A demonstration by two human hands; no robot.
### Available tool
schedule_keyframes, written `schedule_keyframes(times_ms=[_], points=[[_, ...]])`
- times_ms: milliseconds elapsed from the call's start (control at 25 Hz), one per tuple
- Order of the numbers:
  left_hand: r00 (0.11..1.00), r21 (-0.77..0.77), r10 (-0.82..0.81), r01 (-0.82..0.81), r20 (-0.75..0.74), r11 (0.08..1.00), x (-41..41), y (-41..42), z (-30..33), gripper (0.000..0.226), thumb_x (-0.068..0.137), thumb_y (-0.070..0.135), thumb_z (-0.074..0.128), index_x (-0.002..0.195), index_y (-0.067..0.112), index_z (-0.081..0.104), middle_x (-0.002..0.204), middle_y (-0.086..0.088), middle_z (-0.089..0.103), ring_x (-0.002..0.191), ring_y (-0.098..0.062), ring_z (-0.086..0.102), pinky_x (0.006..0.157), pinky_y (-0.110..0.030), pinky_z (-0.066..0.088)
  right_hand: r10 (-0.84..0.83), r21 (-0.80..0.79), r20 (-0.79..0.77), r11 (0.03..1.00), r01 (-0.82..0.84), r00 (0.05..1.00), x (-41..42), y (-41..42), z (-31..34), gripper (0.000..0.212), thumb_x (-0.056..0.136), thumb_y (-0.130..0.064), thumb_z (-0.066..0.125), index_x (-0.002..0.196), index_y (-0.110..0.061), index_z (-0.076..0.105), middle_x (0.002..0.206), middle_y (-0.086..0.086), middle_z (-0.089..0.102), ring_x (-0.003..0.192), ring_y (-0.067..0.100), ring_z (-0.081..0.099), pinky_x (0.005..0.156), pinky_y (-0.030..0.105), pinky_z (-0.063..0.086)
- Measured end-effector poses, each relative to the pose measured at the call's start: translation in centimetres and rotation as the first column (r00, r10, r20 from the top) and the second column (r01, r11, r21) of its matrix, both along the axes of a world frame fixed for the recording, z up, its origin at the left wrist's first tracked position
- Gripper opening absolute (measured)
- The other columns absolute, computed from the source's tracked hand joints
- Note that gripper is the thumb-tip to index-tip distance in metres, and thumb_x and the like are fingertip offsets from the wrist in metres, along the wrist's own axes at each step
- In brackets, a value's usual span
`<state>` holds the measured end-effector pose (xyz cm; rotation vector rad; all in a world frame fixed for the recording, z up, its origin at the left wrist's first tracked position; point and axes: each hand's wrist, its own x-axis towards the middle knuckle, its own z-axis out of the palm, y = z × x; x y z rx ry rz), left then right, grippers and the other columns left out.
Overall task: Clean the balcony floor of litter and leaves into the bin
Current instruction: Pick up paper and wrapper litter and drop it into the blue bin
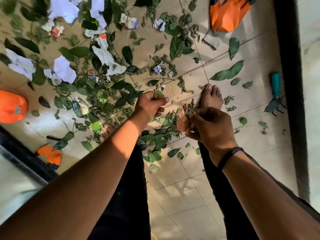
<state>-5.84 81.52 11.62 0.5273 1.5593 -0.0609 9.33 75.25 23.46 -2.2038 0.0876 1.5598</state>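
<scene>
Green leaves (155, 139) and crumpled white paper scraps (64, 69) lie scattered over the tiled balcony floor (181, 187). My right hand (209, 129) grips a small bundle of leaves and litter (187, 109) above my right foot. My left hand (150, 103) hangs above the leaf pile with its fingers curled; a green leaf shows just past its knuckles, and I cannot tell whether it holds it. No bin is plainly visible.
An orange glove (228, 13) lies at the top right and another orange glove (51, 155) at the lower left. An orange cap-like object (12, 106) sits at the left edge. A teal-handled hand rake (276, 94) lies by the dark door frame (290, 84).
</scene>
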Motion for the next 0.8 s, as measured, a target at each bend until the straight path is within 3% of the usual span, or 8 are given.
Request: schedule_keyframes(times_ms=[120,160,240,320,400,520,640,800], points=[[0.960,0.085,-0.243,0.256,-0.139,0.963,0.5,-0.5,-4.0,0.008,0.091,0.011,0.072,0.089,0.015,0.065,0.097,-0.007,0.072,0.075,-0.018,0.068,0.069,-0.033,0.061,0.024,0.001,-0.026,1.000,-0.024,0.999,0.1,0.3,0.3,0.015,0.092,-0.006,0.064,0.098,0.008,0.062,0.078,0.023,0.068,0.073,0.039,0.069,0.068,0.057,0.061],[0.921,0.128,-0.344,0.369,-0.182,0.921,0.8,-0.3,-5.2,0.005,0.091,0.011,0.070,0.094,0.013,0.067,0.101,-0.007,0.072,0.085,-0.019,0.068,0.078,-0.034,0.060,0.022,0.019,-0.077,1.000,-0.020,0.997,0.2,0.5,0.5,0.016,0.094,-0.004,0.060,0.100,0.011,0.059,0.075,0.022,0.066,0.067,0.034,0.067,0.065,0.051,0.062],[0.858,0.217,-0.422,0.489,-0.292,0.845,1.8,1.1,-7.6,0.009,0.094,0.010,0.065,0.100,0.011,0.070,0.107,-0.006,0.073,0.090,-0.014,0.065,0.078,-0.023,0.054,0.104,0.069,-0.135,0.993,-0.095,0.985,0.5,0.9,1.0,0.013,0.097,-0.005,0.059,0.101,0.007,0.060,0.073,0.014,0.070,0.061,0.019,0.066,0.056,0.029,0.060],[0.838,0.270,-0.349,0.482,-0.419,0.834,3.4,3.6,-10.5,0.014,0.095,0.008,0.063,0.105,0.010,0.072,0.108,-0.007,0.074,0.091,-0.013,0.067,0.069,-0.015,0.048,0.214,0.116,-0.102,0.972,-0.202,0.971,1.4,1.2,1.2,0.010,0.095,-0.012,0.065,0.099,-0.003,0.066,0.081,0.010,0.075,0.064,0.014,0.071,0.056,0.023,0.056],[0.809,0.275,-0.243,0.439,-0.536,0.855,4.0,6.4,-13.5,0.021,0.093,0.009,0.066,0.114,0.011,0.071,0.114,-0.006,0.074,0.100,-0.014,0.070,0.070,-0.013,0.047,0.236,0.144,-0.084,0.964,-0.223,0.968,2.6,1.6,1.4,0.006,0.093,-0.016,0.069,0.098,-0.012,0.069,0.084,0.008,0.075,0.067,0.018,0.072,0.060,0.028,0.057],[0.736,0.202,-0.286,0.497,-0.614,0.844,4.5,8.1,-17.0,0.037,0.085,0.016,0.079,0.120,0.014,0.067,0.122,-0.007,0.071,0.110,-0.021,0.068,0.078,-0.024,0.055,0.270,0.130,-0.093,0.958,-0.257,0.958,4.7,1.2,1.4,0.006,0.090,-0.018,0.072,0.096,-0.019,0.072,0.083,0.004,0.076,0.072,0.022,0.074,0.070,0.039,0.059],[0.638,0.161,-0.390,0.631,-0.664,0.759,4.7,8.2,-18.3,0.041,0.084,0.020,0.081,0.121,0.015,0.066,0.126,-0.009,0.068,0.117,-0.026,0.064,0.087,-0.036,0.056,0.361,0.097,-0.109,0.931,-0.352,0.926,5.0,0.5,1.0,0.013,0.087,-0.027,0.075,0.100,-0.023,0.074,0.090,0.001,0.077,0.082,0.025,0.074,0.084,0.053,0.058],[0.741,0.208,-0.289,0.499,-0.607,0.841,3.2,7.7,-15.6,0.039,0.077,0.033,0.086,0.107,0.013,0.072,0.112,-0.005,0.074,0.101,-0.022,0.070,0.071,-0.027,0.052,0.375,0.118,-0.109,0.924,-0.363,0.921,4.3,1.4,0.9,0.009,0.089,-0.019,0.073,0.098,-0.019,0.074,0.086,0.004,0.077,0.073,0.021,0.073,0.072,0.039,0.057]])
